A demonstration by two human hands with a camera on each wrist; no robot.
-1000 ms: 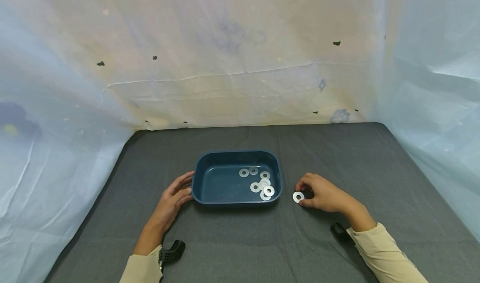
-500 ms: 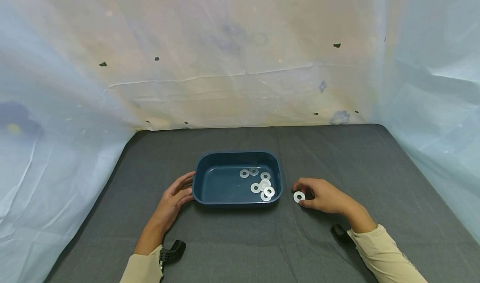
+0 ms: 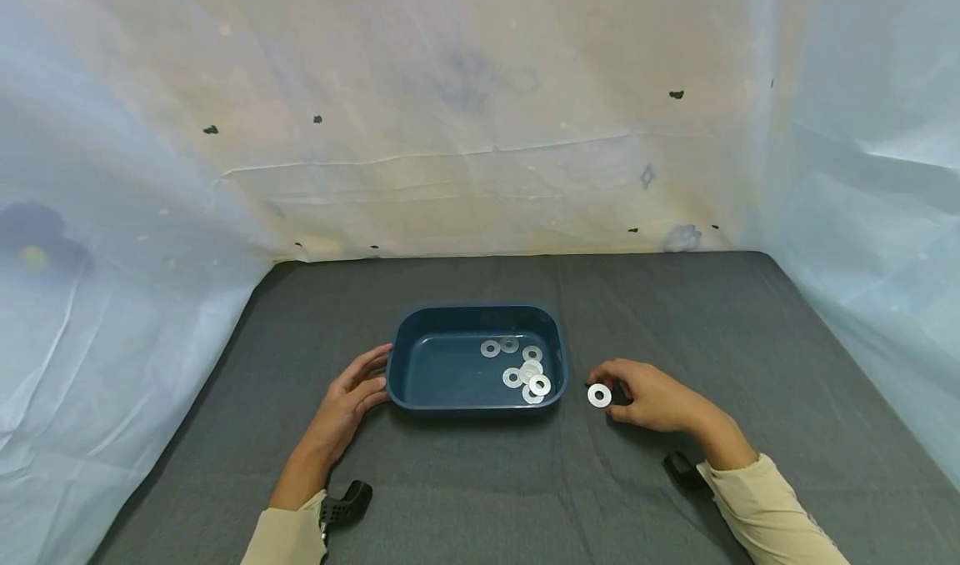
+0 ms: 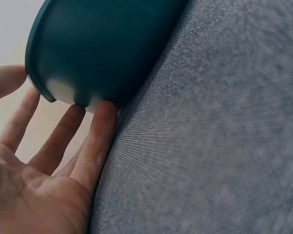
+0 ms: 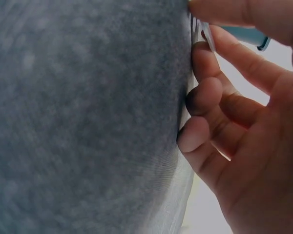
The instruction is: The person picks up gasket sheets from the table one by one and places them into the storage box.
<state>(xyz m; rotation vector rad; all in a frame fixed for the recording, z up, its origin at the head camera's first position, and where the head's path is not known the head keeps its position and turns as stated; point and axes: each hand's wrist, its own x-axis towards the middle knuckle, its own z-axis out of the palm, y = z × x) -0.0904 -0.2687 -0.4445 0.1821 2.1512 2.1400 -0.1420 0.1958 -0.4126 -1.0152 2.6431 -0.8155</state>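
My left hand rests its extended fingertips against the left end of a dark blue tray. The left wrist view shows those fingertips right at the tray's outer wall. Several flat metal washers lie inside, some overlapping, towards the right end. Just right of the tray, my right hand pinches a metal washer between thumb and fingers, low over the cloth. Seen edge-on in the right wrist view, the washer stands between thumb and fingers; the other fingers are curled close to the cloth.
A dark grey cloth covers the table under the tray and both hands. Pale printed sheeting hangs behind the table and along both sides. A black wrist mount sticks out from the left sleeve, and another from the right.
My right hand's fingers have shifted slightly around the washer, and more of its ring shows from above. The left hand and the tray keep their places; the head view has tilted a little.
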